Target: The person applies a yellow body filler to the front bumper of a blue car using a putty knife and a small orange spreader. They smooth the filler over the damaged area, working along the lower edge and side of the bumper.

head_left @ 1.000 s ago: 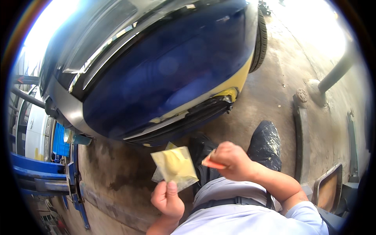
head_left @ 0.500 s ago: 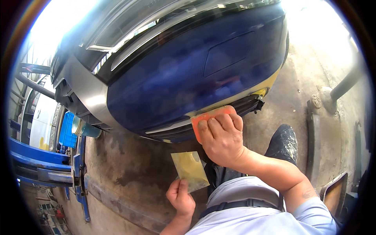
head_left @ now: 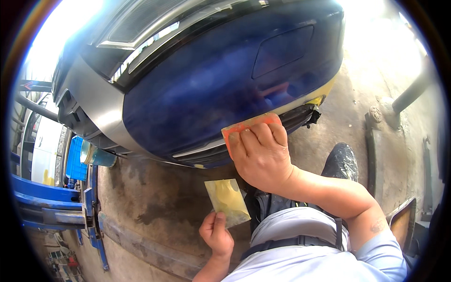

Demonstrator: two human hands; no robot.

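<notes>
My left hand (head_left: 218,235) pinches the plate (head_left: 227,197), my right hand (head_left: 264,160) grips the spreader (head_left: 245,125); I should draw it evenly along the bumper (head_left: 202,98).

My bare left grip (head_left: 218,236) sits low, pinched, thumb (head_left: 219,222) on top. My bare right grip (head_left: 264,157): farther forward, palm down, fingers (head_left: 264,133) bent, forearm (head_left: 329,191) slanting across.

Strong glare bleaches the upper-right floor (head_left: 364,61)
</notes>
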